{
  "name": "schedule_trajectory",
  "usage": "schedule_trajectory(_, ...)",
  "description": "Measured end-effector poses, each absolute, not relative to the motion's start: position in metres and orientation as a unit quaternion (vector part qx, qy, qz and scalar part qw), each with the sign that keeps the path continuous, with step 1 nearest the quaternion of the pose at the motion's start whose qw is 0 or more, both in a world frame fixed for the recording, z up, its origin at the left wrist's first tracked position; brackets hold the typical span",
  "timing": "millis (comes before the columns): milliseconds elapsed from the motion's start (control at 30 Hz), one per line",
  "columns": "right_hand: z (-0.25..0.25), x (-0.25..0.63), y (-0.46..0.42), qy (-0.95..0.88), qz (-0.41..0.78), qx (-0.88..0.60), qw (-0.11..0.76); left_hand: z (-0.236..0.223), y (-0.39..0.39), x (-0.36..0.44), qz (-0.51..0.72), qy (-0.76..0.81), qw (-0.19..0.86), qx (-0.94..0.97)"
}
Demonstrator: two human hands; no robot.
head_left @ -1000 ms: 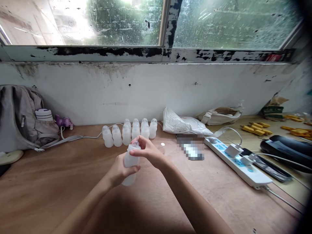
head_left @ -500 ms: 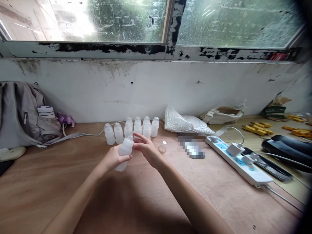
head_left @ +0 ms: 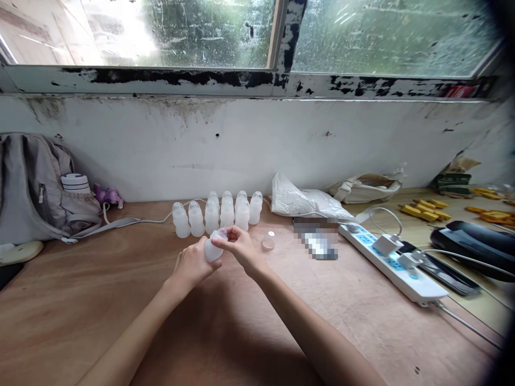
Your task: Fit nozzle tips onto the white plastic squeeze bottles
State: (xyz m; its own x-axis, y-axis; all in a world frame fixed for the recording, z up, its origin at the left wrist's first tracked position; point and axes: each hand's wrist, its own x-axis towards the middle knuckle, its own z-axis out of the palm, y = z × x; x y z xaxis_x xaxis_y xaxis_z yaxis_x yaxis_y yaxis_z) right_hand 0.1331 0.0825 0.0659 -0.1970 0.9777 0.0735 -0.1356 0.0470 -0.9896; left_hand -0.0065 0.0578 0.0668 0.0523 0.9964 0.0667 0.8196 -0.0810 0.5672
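Observation:
A frosted white baby bottle (head_left: 213, 250) is tilted in my left hand (head_left: 193, 264), whose fingers wrap round its body. My right hand (head_left: 241, 246) pinches the clear top of this bottle between thumb and fingers; the exact part gripped is too small to make out. Just behind both hands, several similar bottles (head_left: 196, 221) with clear domed caps stand upright in two rows. A clear cap (head_left: 267, 242) lies on the wooden table (head_left: 100, 289) to the right of my right hand.
White plastic packages (head_left: 298, 198) lie against the wall, with a pale bag (head_left: 366, 188) beside them. A power strip (head_left: 394, 265) with plugged-in chargers runs along the right. At left sits a grey backpack (head_left: 36, 182), its strap (head_left: 104, 229) stretched over the table.
The right hand has closed in on the bottle's top, its fingers now pinching there. My left hand has turned the bottle, tipping its top further to the right.

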Motion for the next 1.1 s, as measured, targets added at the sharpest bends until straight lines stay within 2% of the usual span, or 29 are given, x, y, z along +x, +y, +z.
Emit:
schedule_trajectory(67,0.067,0.133,0.081,-0.544,0.546,-0.402,0.494,0.068,0.057,-0.006,0.251,0.629,0.249,0.692)
schedule_trajectory(200,0.078,0.134,0.074,-0.551,0.649,-0.299,0.431,0.069,0.049,-0.004,0.279,0.443,0.573,0.631)
schedule_trajectory(267,0.079,0.133,0.072,-0.542,0.681,-0.288,0.399,0.064,0.046,0.0,0.275,0.367,0.681,0.571)
schedule_trajectory(333,0.074,0.131,0.072,-0.54,0.656,-0.335,0.407,0.056,0.046,0.004,0.304,0.357,0.706,0.531)
schedule_trajectory(433,0.066,0.126,0.075,-0.531,0.576,-0.412,0.465,0.046,0.05,0.01,0.358,0.419,0.628,0.549)
schedule_trajectory(500,0.066,0.126,0.076,-0.53,0.575,-0.405,0.475,0.045,0.051,0.01,0.373,0.428,0.615,0.547)
schedule_trajectory(700,0.077,0.136,0.073,-0.503,0.729,-0.26,0.385,0.057,0.039,0.005,0.278,0.312,0.798,0.435)
schedule_trajectory(800,0.073,0.136,0.073,-0.494,0.724,-0.276,0.394,0.062,0.037,0.008,0.276,0.35,0.768,0.459)
schedule_trajectory(967,0.065,0.129,0.074,-0.483,0.676,-0.307,0.464,0.056,0.048,0.014,0.338,0.47,0.559,0.593)
schedule_trajectory(1100,0.065,0.122,0.07,-0.468,0.642,-0.338,0.504,0.047,0.052,0.015,0.324,0.558,0.419,0.638)
